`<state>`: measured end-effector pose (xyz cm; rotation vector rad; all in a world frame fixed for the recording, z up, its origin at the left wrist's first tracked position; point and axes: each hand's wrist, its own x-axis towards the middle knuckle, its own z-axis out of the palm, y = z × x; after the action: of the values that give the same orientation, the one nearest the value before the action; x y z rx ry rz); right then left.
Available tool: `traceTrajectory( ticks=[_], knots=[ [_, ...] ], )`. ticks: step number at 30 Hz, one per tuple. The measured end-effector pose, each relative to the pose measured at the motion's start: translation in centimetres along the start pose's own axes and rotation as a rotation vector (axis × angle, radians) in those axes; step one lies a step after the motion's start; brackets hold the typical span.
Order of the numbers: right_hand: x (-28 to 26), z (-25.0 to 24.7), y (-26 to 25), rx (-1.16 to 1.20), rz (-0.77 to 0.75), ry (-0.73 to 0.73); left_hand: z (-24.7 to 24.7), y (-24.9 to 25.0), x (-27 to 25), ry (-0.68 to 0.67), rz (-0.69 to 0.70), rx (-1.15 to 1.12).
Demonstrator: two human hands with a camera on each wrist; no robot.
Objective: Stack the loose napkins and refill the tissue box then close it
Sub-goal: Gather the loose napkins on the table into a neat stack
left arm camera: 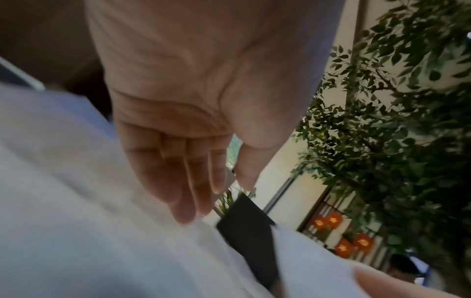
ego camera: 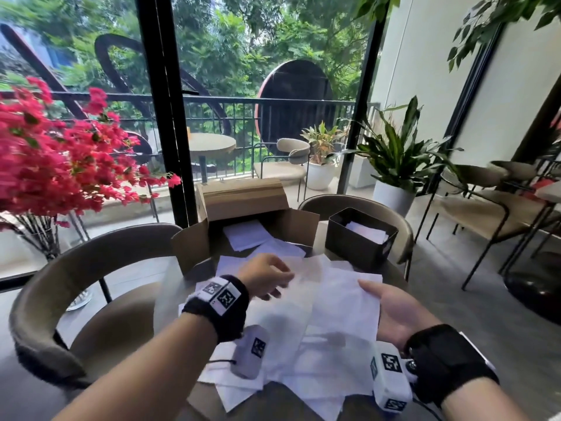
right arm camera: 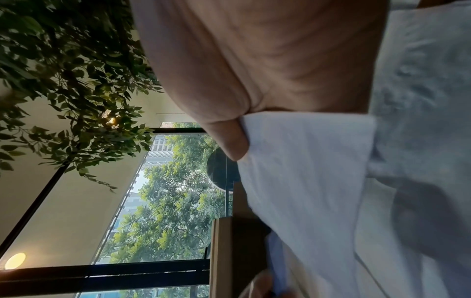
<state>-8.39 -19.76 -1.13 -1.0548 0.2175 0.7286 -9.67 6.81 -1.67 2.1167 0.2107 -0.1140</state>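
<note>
Loose white napkins (ego camera: 291,329) lie spread over the small round table (ego camera: 170,299). My right hand (ego camera: 391,308) pinches a napkin sheet (ego camera: 343,302) by its right edge, thumb (right arm camera: 229,141) on top of the napkin sheet (right arm camera: 305,165). Blurred by motion, my left hand (ego camera: 270,281) hovers over the far left part of the pile; in the left wrist view its fingers (left arm camera: 188,181) are straight and hold nothing above a napkin (left arm camera: 89,201). The black tissue box (ego camera: 358,241) stands open at the back right with napkins inside; it also shows as the black box (left arm camera: 244,231).
An open cardboard box (ego camera: 243,208) holding more napkins stands at the far side of the table. Curved chairs (ego camera: 76,278) ring the table on the left and behind. Red flowers in a vase (ego camera: 54,165) stand at left, potted plants (ego camera: 394,165) at right.
</note>
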Motion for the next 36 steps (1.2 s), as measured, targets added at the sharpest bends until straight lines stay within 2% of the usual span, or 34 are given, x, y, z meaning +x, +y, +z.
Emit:
traceTrajectory(
  ticks=[2, 4, 6, 9, 12, 23, 31, 33, 36],
  knots=[
    [0.2, -0.4, 0.0, 0.004, 0.003, 0.037, -3.0, -1.6, 1.6, 0.188, 0.006, 0.271],
    [0.1, -0.4, 0.1, -0.007, 0.012, 0.055, -5.6, -2.9, 2.6, 0.285, -0.009, 0.496],
    [0.1, -0.3, 0.1, -0.022, 0.019, 0.066, -7.0, -4.1, 3.6, 0.254, -0.052, 0.636],
    [0.0, -0.1, 0.2, -0.030, 0.017, 0.082, -7.5, -5.6, 4.8, 0.122, -0.073, 0.852],
    [0.0, 0.2, 0.2, -0.027, 0.006, 0.102, -7.5, -6.4, 5.5, 0.120, -0.064, 0.909],
    [0.0, -0.2, -0.1, -0.043, -0.005, 0.169, -8.3, -8.0, 6.0, 0.312, 0.069, 0.728],
    [0.0, 0.3, -0.3, -0.089, -0.023, 0.191, -8.5, -6.5, 3.8, 0.374, 0.377, 0.382],
    [0.0, 0.4, -0.4, -0.112, -0.045, 0.202, -8.5, -5.5, 2.8, 0.361, 0.448, 0.298],
    [-0.1, 0.4, -0.5, -0.173, -0.082, 0.197, -8.4, -3.5, 1.4, 0.251, 0.501, 0.102]
  ],
)
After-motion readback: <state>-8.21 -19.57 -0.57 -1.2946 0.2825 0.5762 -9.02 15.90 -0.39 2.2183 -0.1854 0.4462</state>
